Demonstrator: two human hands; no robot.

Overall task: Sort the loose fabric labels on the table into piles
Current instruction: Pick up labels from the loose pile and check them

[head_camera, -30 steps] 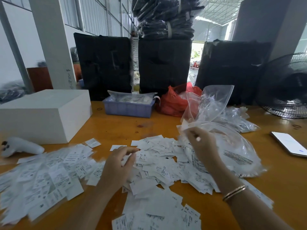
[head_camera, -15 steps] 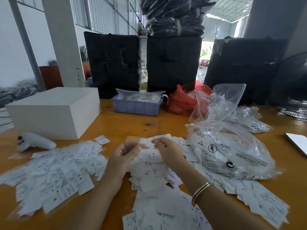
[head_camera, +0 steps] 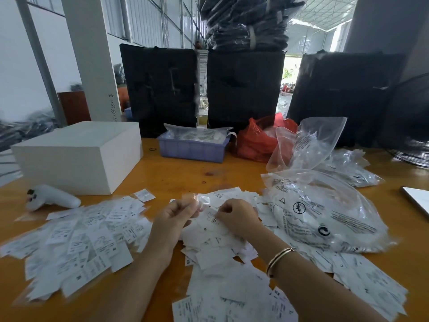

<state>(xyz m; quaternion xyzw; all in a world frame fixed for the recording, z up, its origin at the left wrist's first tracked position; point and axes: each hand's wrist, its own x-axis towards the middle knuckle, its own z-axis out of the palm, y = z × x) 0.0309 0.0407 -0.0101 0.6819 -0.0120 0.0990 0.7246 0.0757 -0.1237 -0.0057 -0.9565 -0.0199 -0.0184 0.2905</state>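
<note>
Going left to right from my remote seat: there's a white controller (head_camera: 52,197) and a white box (head_camera: 79,154) near the tabletop's left edge, then a big spread pile of labels (head_camera: 76,242) toward the front-left. My left hand (head_camera: 173,219) sits mid-table with fingers curled, pinching a small label (head_camera: 202,201) held up just above the middle heap (head_camera: 216,240). My right hand (head_camera: 239,217), bracelet (head_camera: 278,256) on the wrist, has its fingers curled down onto that heap, looks like it's pinching one too, though it's too blurry to be sure. These labels look super light, thin and floppy, so I'd guess they slide and stick together; best bet is nipping one by an edge or corner with fingertips. Right of the hands, a clear plastic bag (head_camera: 325,212) lies on more labels. The table (head_camera: 176,173) is smooth orange wood. Along the back edge: a blue tray (head_camera: 192,149), a red bag (head_camera: 255,142), black bundles (head_camera: 160,89). Warehouse-type room, pillars, daylight behind.
</note>
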